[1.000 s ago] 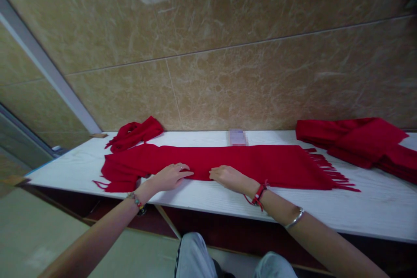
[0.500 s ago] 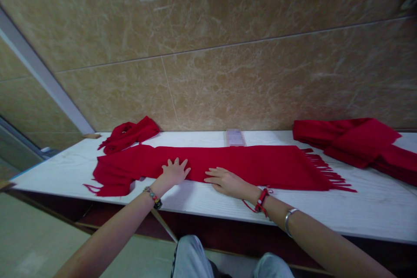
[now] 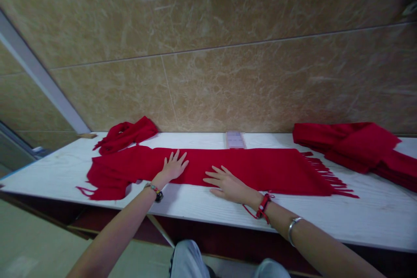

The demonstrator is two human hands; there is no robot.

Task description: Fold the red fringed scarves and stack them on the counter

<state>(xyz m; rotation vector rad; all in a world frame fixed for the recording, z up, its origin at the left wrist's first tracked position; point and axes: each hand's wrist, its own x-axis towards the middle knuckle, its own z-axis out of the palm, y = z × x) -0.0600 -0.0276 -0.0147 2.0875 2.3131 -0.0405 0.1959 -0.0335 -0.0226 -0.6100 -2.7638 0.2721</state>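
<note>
A long red scarf (image 3: 260, 168) lies lengthwise across the white tabletop. Its right part is flat and smooth, with the fringe (image 3: 329, 178) spread at that end; the left end is rumpled, with a few strands trailing. My left hand (image 3: 175, 167) rests palm down on the scarf left of its middle, fingers spread. Flat on the near edge of the cloth is my right hand (image 3: 228, 183), its fingers apart and thumb over the white surface. Neither hand grips the fabric.
Behind the scarf's left end sits a bunched red scarf (image 3: 130, 134). Another folded red scarf (image 3: 348, 145) lies at the back right. A small pale, blurred packet (image 3: 235, 140) stands by the tiled wall (image 3: 228, 87). Dark open shelving (image 3: 221, 239) is under the tabletop (image 3: 368, 221).
Both hands went from pinching the scarf's near edge to lying flat with fingers spread. The left moved farther onto the cloth. The near edge now lies smoother.
</note>
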